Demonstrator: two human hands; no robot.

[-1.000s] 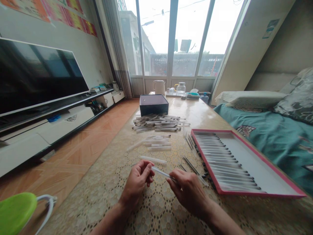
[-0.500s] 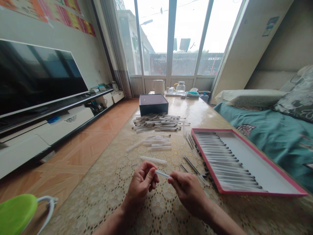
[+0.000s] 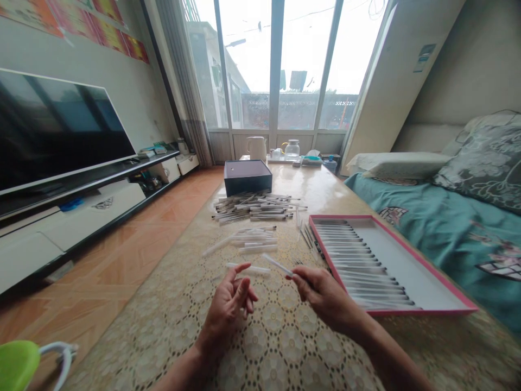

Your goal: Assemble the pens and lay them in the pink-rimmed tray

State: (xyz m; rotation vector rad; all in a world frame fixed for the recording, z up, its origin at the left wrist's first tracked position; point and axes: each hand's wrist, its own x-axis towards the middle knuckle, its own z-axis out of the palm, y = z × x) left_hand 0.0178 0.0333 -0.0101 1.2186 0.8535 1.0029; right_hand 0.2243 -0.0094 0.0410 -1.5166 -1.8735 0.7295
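Between the fingertips of my right hand (image 3: pixel 319 289) is a slim whitish pen (image 3: pixel 277 264), its free end pointing left and away from me. My left hand (image 3: pixel 233 296) is apart from it, fingers loosely spread with nothing between them. Just beyond the left fingers lies a clear pen barrel (image 3: pixel 254 269) on the patterned tablecloth (image 3: pixel 268 331). Farther off is a small group of clear barrels (image 3: pixel 256 237). Right of my right hand, a pink-rimmed tray (image 3: pixel 431 277) holds a row of pens with dark tips (image 3: pixel 358 260). Dark thin refills (image 3: pixel 308 237) lie along its left edge, partly hidden by my hand.
A heap of pens (image 3: pixel 256 208) lies in front of a dark box (image 3: pixel 248 182). At the table's far end stand a white kettle (image 3: pixel 256 147), a glass jug (image 3: pixel 292 149) and a tissue pack (image 3: pixel 312 158). A bed or couch (image 3: pixel 423 233) borders the right side; a green seat (image 3: pixel 18 361) is at lower left.
My left hand has let go of the pen and opened. My right hand has moved slightly right with it, and the pen has swung up. The whole view has shifted somewhat.
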